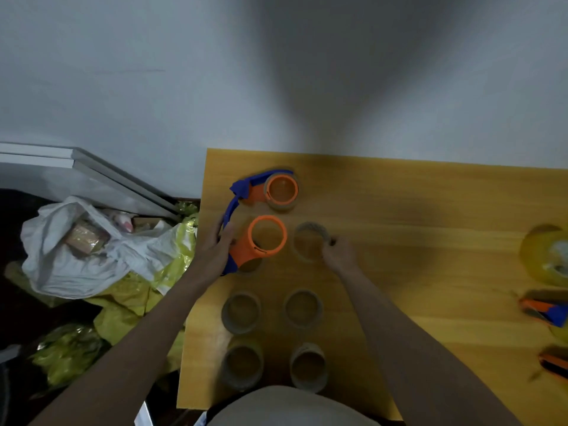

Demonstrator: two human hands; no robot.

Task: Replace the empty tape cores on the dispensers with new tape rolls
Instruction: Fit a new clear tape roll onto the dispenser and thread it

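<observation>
On the yellow table (pixel 430 210), an orange-and-blue dispenser (pixel 261 241) sits clasped at its left edge by the left hand (pixel 215 244), while the right hand (pixel 338 253) seemingly pinches a blurry tape core (pixel 309 244) just right of it.

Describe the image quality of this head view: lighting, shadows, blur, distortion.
Head view: dim, warm light; a broad soft shadow fans up the wall and darkens the table; wide-angle bending curves the table's edges; the tape roll at the right hand is blurred; objects at the right edge are smeared; the left hand is sharper.
</observation>
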